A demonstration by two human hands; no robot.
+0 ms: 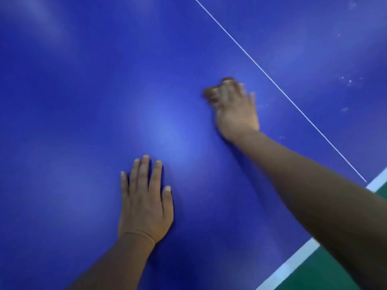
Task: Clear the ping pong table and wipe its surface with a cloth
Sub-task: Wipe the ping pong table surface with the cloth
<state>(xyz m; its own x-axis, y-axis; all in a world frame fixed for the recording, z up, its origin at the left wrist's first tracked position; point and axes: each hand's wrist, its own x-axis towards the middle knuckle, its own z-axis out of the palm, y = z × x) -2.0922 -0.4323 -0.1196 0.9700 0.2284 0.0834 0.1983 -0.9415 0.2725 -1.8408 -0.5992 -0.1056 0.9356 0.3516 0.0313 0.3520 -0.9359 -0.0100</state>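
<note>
Ping pong table top, a glossy blue surface (pixel 83 101) with a thin white centre line (pixel 278 86) and a white edge band (pixel 293 262), fills nearly everything I can see, and nothing stands on the part in view, so I judge the clearing step done, at least here. Wiping looks to be in hand. My right hand (pixel 235 109) reaches out just left of the centre line, its fingers curled down over a small dark brownish cloth (pixel 215 91) pressed against the surface; the hand and cloth are blurred, so I cannot tell how the cloth is folded. My left hand (pixel 144 197) lies flat on the surface nearer to me, fingers straight and slightly spread, holding nothing, seemingly bracing my weight.

What is left, as I read it: pale specks and smudges (pixel 347 80) show beyond the centre line on the right half, well apart from the cloth, so that side probably needs a pass. Green floor (pixel 326 275) shows past the table edge.
</note>
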